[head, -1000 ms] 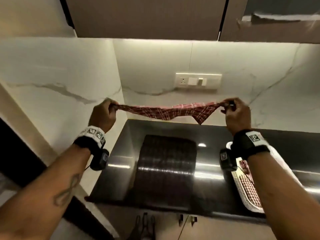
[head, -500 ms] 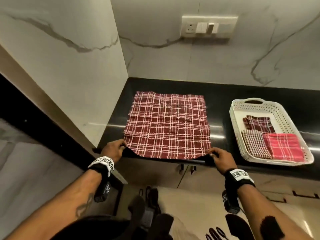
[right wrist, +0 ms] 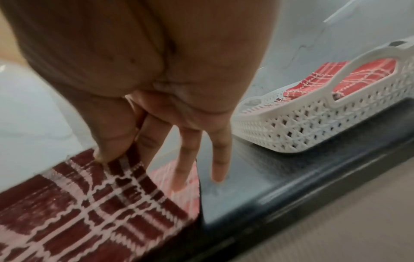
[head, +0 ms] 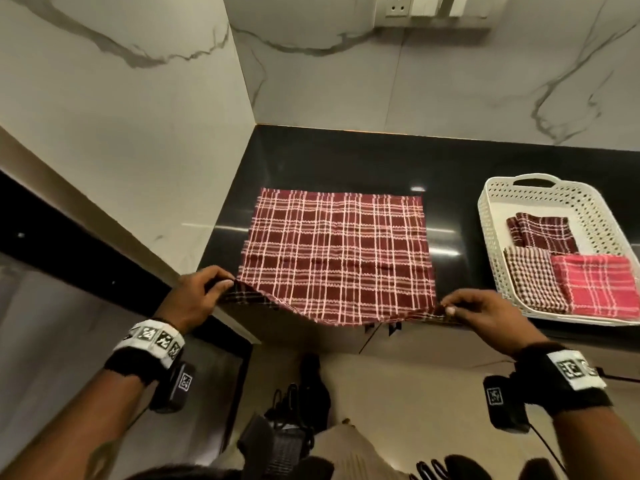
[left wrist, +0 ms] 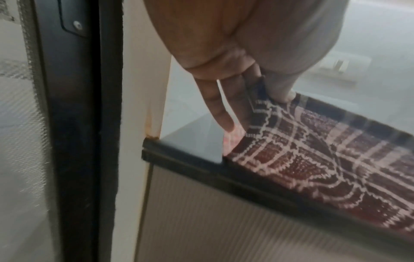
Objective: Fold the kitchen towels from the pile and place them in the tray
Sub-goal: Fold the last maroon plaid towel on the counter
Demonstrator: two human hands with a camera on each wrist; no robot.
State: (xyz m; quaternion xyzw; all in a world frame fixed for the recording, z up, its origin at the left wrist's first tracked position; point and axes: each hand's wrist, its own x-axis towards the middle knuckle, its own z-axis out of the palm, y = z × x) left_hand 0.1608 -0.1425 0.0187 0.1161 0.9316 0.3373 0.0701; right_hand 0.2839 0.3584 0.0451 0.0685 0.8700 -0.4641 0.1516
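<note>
A dark red plaid kitchen towel (head: 337,252) lies spread flat on the black counter (head: 311,161), its near edge hanging slightly over the front. My left hand (head: 207,289) pinches the near left corner (left wrist: 260,99) between thumb and fingers. At the near right corner (right wrist: 121,159), my right hand (head: 464,308) pinches the cloth the same way, its other fingers stretched toward the counter. The white perforated tray (head: 491,216) stands at the right and holds three folded towels: dark red (head: 540,233), brown checked (head: 530,278) and bright red (head: 595,285).
Marble walls close the counter at the left and back, with a switch plate (head: 436,8) high on the back wall. The counter's front edge (left wrist: 201,170) runs just under my hands. Below it are cabinet fronts (left wrist: 224,221) and floor.
The towel, held stretched in the air one second ago, now lies flat on the counter. In the last half second both hands stayed at the near corners, lifting them slightly.
</note>
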